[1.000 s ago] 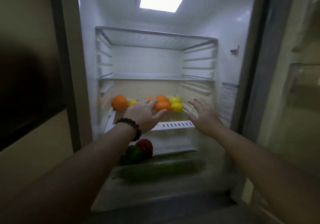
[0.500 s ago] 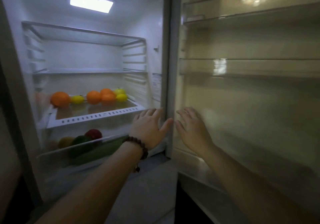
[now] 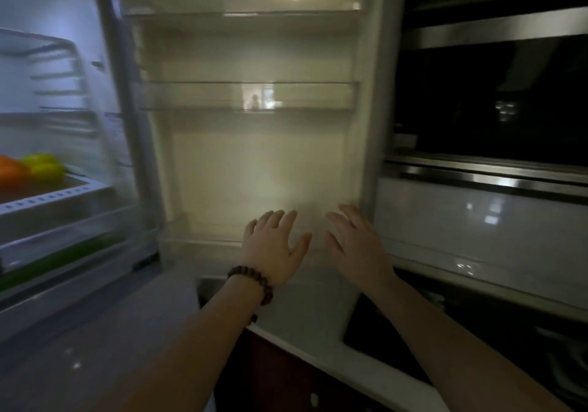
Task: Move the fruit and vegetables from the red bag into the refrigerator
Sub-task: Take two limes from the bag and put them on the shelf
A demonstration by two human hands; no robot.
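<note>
The refrigerator's open door (image 3: 254, 163) fills the middle of the view, its inner shelves bare. My left hand (image 3: 275, 247), with a bead bracelet on the wrist, and my right hand (image 3: 356, 246) are both spread flat, fingers apart, in front of the door's lower inner panel; whether they touch it I cannot tell. At the far left, the lit refrigerator interior shows an orange (image 3: 11, 169) and yellow-green fruit (image 3: 44, 165) on a shelf (image 3: 57, 195). A long green vegetable (image 3: 63, 255) lies in the drawer below. The red bag is out of view.
A built-in dark oven (image 3: 496, 99) with steel trim stands right of the door. Below it runs a white counter (image 3: 305, 313) carrying a black cooktop (image 3: 397, 348). Dark red cabinet fronts (image 3: 280, 373) sit under the counter edge.
The view has swung right, from the refrigerator shelves to the open door. Both hands moved away from the fruit shelf and now hover in front of the door's lower inner panel.
</note>
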